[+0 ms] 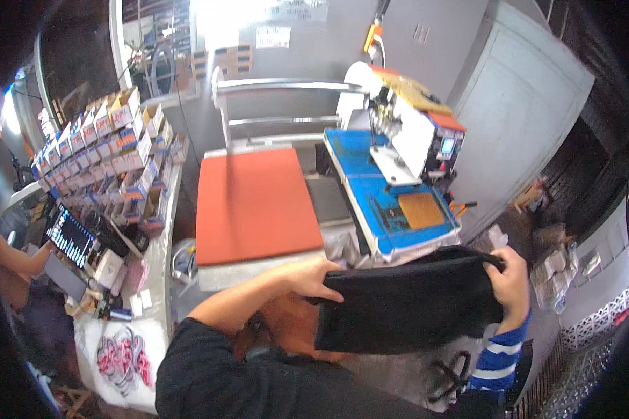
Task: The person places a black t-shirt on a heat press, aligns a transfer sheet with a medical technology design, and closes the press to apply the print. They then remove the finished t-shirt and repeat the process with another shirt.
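**A:** Status on the hands?

**B:** Both on the black garment (405,304), which hangs in the air just in front of the heat press (398,181), below its blue plate (388,199). Left hand (313,278) has the garment's left top corner, fingers curled together over the edge. Right hand (511,278) has the right top corner, fingers folded tight round the cloth. Black sleeve on the left arm, blue and white striped cuff (500,353) on the right.

**A:** Garment flat?

**B:** No. Held by the top edge, sagging between the two hands, not touching the press.

**A:** Press itself?

**B:** Orange pad (255,204) sits left of the blue plate, bare. Small tan square (421,209) lies on the blue plate near its front right corner. White head with a small lit display (446,145) stands behind the plate.

**A:** Anything left of the press?

**B:** White shirt with a pink and black print (124,357) lies low, well left of the press. Further back on that side, a dark screen (71,237), then rows of small boxes (101,150) stacked on a slope. Another person's arm (14,258) shows at the far left edge.

**A:** Behind?

**B:** Grey wall (307,49), bright light above it.
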`<action>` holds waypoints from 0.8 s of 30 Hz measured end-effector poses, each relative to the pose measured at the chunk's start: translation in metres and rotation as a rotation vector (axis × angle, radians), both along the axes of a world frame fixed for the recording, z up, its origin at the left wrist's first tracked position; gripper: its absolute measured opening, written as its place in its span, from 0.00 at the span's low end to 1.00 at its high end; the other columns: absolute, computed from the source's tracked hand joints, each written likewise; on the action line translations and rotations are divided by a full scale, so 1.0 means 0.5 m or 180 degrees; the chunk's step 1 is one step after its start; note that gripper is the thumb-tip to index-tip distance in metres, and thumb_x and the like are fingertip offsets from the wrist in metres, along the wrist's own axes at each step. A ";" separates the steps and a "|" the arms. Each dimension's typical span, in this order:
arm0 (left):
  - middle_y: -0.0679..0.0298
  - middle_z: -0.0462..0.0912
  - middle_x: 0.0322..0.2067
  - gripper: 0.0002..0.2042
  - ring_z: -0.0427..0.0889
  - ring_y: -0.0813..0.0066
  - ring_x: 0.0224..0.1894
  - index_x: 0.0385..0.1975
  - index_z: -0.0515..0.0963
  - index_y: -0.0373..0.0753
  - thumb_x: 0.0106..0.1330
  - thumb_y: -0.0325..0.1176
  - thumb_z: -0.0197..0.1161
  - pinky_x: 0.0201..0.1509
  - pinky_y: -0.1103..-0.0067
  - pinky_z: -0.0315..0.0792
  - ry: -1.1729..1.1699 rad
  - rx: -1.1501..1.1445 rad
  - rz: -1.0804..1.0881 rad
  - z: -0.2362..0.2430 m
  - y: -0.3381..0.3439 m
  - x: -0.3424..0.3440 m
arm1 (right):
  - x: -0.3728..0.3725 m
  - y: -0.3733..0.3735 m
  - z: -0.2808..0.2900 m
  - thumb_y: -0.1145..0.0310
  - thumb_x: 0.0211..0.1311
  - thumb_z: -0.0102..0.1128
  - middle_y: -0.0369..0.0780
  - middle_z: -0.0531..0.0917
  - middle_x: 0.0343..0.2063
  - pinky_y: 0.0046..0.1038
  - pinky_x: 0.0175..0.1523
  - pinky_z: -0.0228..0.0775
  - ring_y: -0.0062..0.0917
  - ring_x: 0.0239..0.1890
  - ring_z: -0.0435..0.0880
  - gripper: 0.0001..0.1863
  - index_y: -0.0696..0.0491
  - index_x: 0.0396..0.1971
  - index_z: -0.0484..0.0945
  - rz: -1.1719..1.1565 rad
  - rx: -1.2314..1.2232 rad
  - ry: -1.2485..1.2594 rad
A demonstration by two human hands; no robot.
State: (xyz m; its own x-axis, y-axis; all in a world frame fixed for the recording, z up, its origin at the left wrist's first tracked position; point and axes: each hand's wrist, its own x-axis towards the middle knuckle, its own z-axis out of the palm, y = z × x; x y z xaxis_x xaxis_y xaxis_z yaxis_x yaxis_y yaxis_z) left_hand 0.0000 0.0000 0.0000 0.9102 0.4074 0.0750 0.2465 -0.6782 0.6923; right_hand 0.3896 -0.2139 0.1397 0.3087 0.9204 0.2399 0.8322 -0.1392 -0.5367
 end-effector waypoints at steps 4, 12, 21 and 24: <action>0.57 0.69 0.22 0.24 0.69 0.64 0.26 0.23 0.67 0.35 0.52 0.39 0.82 0.32 0.70 0.68 -0.0831 -0.0102 0.0712 -0.136 -0.111 -0.003 | 0.096 -0.010 -0.142 0.79 0.57 0.56 0.48 0.85 0.34 0.35 0.45 0.76 0.39 0.39 0.86 0.08 0.60 0.36 0.81 0.0480 0.0018 -0.0570; 0.61 0.78 0.25 0.10 0.76 0.67 0.26 0.32 0.79 0.34 0.54 0.22 0.75 0.33 0.73 0.73 -0.0771 -0.0240 0.2949 -0.112 -0.212 -0.321 | -0.077 0.162 -0.469 0.79 0.63 0.62 0.40 0.86 0.29 0.26 0.40 0.75 0.22 0.32 0.84 0.07 0.59 0.39 0.84 0.0767 -0.0002 0.0841; 0.60 0.86 0.33 0.07 0.86 0.62 0.41 0.34 0.82 0.32 0.57 0.16 0.64 0.53 0.67 0.78 -0.1353 -0.0213 0.3830 -0.240 -0.283 -0.471 | -0.216 0.235 -0.596 0.81 0.67 0.60 0.38 0.88 0.35 0.26 0.48 0.76 0.21 0.40 0.84 0.06 0.57 0.38 0.85 0.0868 -0.0362 0.1958; 0.61 0.86 0.34 0.07 0.84 0.69 0.42 0.36 0.81 0.33 0.61 0.15 0.63 0.54 0.73 0.77 -0.2186 -0.1059 0.4077 -0.227 -0.281 -0.494 | -0.250 0.256 -0.549 0.83 0.67 0.58 0.39 0.87 0.38 0.26 0.51 0.75 0.23 0.43 0.84 0.07 0.57 0.37 0.84 0.0992 -0.0169 0.2051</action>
State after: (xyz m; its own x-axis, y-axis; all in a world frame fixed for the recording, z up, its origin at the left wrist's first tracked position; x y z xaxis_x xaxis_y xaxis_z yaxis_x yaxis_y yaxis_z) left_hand -0.2471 -0.1404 -0.1135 -0.2437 0.9669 0.0752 0.1074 -0.0502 0.9929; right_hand 0.2645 -0.0859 -0.1351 0.0949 0.9942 0.0509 0.3575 0.0137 -0.9338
